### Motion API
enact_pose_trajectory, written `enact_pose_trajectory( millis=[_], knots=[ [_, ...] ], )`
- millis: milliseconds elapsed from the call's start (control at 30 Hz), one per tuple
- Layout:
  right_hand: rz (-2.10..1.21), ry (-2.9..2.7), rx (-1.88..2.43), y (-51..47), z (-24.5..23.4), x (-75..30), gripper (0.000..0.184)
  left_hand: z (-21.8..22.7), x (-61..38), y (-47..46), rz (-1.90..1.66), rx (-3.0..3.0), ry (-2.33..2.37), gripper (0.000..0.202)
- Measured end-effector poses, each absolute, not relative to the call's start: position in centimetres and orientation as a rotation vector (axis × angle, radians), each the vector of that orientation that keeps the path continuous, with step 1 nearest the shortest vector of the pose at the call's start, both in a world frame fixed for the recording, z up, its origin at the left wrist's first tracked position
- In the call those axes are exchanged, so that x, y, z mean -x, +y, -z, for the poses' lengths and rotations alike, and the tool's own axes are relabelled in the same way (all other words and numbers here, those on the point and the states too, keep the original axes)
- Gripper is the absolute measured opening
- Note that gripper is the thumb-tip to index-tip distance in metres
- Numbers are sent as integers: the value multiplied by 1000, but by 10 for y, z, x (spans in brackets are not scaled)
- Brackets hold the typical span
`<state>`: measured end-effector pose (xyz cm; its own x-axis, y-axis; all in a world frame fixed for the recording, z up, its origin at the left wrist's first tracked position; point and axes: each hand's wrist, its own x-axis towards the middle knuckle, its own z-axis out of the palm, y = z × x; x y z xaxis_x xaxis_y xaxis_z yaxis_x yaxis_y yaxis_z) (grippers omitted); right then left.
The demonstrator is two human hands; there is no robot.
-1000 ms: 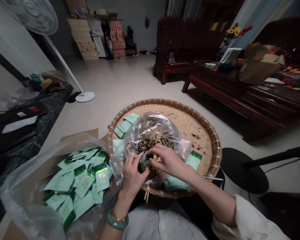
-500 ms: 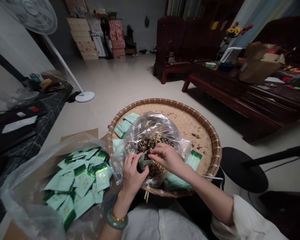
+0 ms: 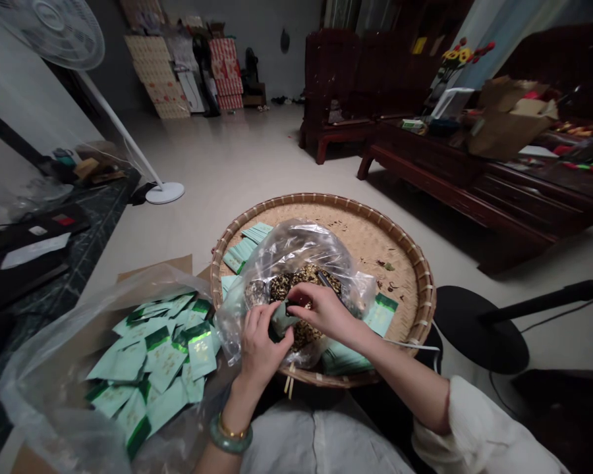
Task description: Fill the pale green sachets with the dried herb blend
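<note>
My left hand point(image 3: 261, 339) holds a small pale green sachet point(image 3: 281, 320) upright, its mouth tipped toward my other hand. My right hand point(image 3: 321, 309) is pinched at that mouth, with a dark piece point(image 3: 293, 303) at the fingertips; the exact kind is hard to make out. Both hands are over a clear plastic bag point(image 3: 311, 240) full of a dark and pale chopped dry mix point(image 3: 306, 334). A slim dark handle point(image 3: 325, 279) lies in the bag, partly behind my right hand. Green sachets point(image 3: 346, 359) lie stacked below my right wrist.
The bag sits on a round woven bamboo tray point(image 3: 375, 230) with sachet stacks point(image 3: 242, 250) at its left. A large plastic bag point(image 3: 44, 395) of green sachets point(image 3: 165, 359) is at my left. A white fan point(image 3: 164, 192), a black stand base point(image 3: 481, 329) and a wooden table point(image 3: 439, 168) stand around.
My right hand has moved slightly left, closer to the sachet mouth, and more of the dark handle shows behind it. The dark piece is now mostly hidden. My left hand keeps its hold.
</note>
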<state>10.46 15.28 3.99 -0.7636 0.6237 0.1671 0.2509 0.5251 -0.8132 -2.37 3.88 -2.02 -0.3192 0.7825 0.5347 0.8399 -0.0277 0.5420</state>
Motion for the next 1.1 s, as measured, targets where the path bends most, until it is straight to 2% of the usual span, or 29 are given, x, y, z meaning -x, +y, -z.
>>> enact_pose_trajectory(
  millis=[233,367,500,767,933,1100],
  knots=[
    [-1147,-2276,745,153,-43,-104,10,24,25,39,1255,1773,-2154,42],
    [-1114,-2244,677,147,-54,-105,2,24,25,40,1268,1773,-2173,42],
    [-1133,-2184,656,141,-62,-108,16,22,25,40,1307,1762,-2179,42],
    [-1033,-2355,597,146,-48,-110,26,23,24,38,1349,1764,-2142,44],
    [-1004,-2415,516,152,-42,-105,12,21,24,36,1373,1793,-2148,43],
    [-896,-2337,506,151,-42,-112,7,21,25,36,1402,1776,-2165,43]
  ],
)
